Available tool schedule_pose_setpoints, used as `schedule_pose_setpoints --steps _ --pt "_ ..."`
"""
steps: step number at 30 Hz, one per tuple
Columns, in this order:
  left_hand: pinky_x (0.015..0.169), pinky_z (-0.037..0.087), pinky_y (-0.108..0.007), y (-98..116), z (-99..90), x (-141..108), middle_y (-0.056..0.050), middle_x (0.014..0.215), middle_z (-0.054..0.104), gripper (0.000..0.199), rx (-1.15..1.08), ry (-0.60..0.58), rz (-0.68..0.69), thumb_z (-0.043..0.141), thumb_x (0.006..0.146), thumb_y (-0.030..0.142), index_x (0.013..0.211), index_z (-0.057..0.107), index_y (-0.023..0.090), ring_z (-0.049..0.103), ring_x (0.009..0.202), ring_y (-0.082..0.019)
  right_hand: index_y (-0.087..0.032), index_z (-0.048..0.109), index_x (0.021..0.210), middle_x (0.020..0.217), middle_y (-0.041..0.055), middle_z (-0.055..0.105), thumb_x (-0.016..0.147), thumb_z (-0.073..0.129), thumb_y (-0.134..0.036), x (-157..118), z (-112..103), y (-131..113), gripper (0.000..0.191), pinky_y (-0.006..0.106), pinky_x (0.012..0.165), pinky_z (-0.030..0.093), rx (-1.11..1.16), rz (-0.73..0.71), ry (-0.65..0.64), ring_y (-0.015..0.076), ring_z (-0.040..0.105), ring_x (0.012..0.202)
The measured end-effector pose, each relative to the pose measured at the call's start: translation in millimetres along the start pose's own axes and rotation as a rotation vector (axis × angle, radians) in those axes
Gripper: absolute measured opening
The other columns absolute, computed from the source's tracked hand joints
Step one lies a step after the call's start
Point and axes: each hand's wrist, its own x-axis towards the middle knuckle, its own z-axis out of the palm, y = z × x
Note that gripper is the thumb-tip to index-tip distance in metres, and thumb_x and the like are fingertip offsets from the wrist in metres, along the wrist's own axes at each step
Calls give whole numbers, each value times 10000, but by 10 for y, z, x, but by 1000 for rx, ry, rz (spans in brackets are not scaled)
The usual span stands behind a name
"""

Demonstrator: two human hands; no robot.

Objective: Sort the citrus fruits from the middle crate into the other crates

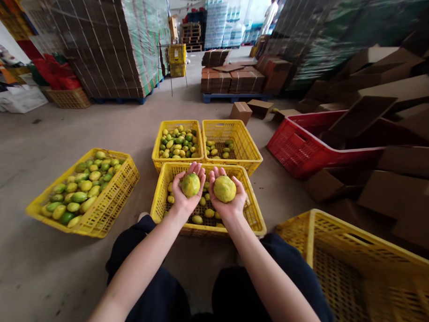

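My left hand [181, 202] is palm up, fingers curved upward around a yellow-green lemon [190, 185]. Beside it, my right hand [232, 208] cups a second lemon [225, 189], rounder-looking and mostly yellow. Both hands are held over a yellow plastic crate [254, 209], where several lemons lie scattered on the bottom. Touching its far side are two more yellow crates: the left one [177, 161] is well filled with green and yellow lemons, and the right one [248, 145] has several at its near left. My forearms hide part of the near crate.
A tilted yellow crate [112, 202] heaped with lemons lies to the left. Close on my right stands another yellow crate [365, 240]. Beyond it are a red crate [291, 146] and piled cardboard boxes [408, 182]. Wrapped pallets [101, 47] and a distant person [270, 14] are behind.
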Motion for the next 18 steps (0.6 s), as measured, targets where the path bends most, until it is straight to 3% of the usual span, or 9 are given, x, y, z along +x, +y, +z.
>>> schedule_pose_setpoints --steps 7,18 --pt "857 525 -244 -29 36 -1 -66 1013 721 361 -34 26 -44 446 840 245 1109 665 143 654 992 -160 -188 646 948 918 51 735 756 527 -231 34 10 56 230 271 743 579 43 14 -11 166 683 911" --pt "709 546 -226 -50 98 -14 -64 839 726 277 -127 46 -97 454 831 224 890 707 128 674 772 -138 -168 653 818 802 38 734 724 521 -196 48 20 92 165 268 692 585 64 31 -34 158 692 785"
